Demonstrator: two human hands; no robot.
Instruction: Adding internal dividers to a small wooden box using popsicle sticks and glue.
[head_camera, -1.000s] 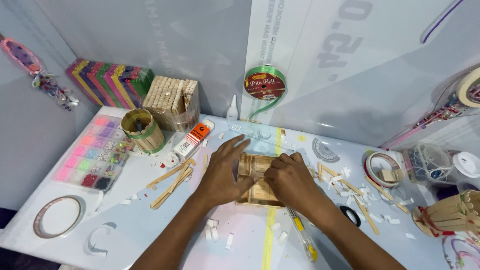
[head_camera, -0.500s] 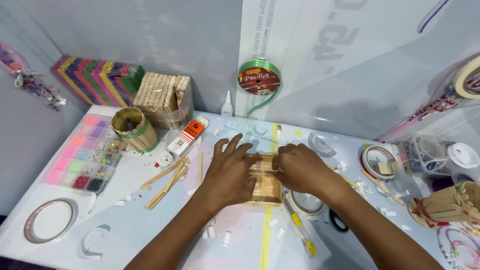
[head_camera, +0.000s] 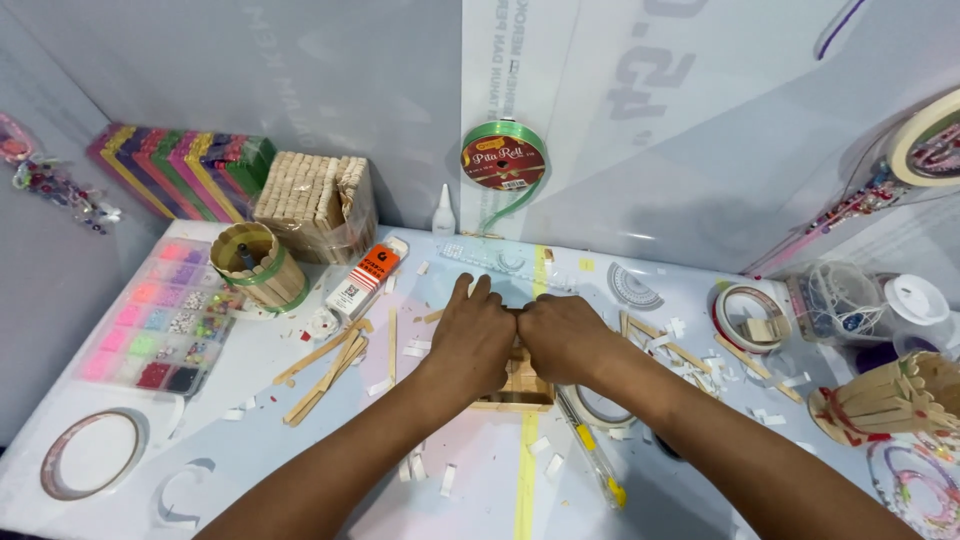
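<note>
2 hands — left hand (head_camera: 472, 345) and right hand (head_camera: 562, 335) — are pressing closed fingers flat on the stick panel (head_camera: 520, 388); even, steady downward pressure seems best.

A single head-worn camera looks steeply down and forward from close above the craft table (head_camera: 300, 470), toward the grey wall (head_camera: 330, 90) behind it; no second view overlaps.

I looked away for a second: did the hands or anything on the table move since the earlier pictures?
The left hand and right hand have closed together, now touching, pressing down on the wooden stick piece, more of which is covered. Nothing was picked up or let go. The loose sticks, stick cup and bead box lie as before.
</note>
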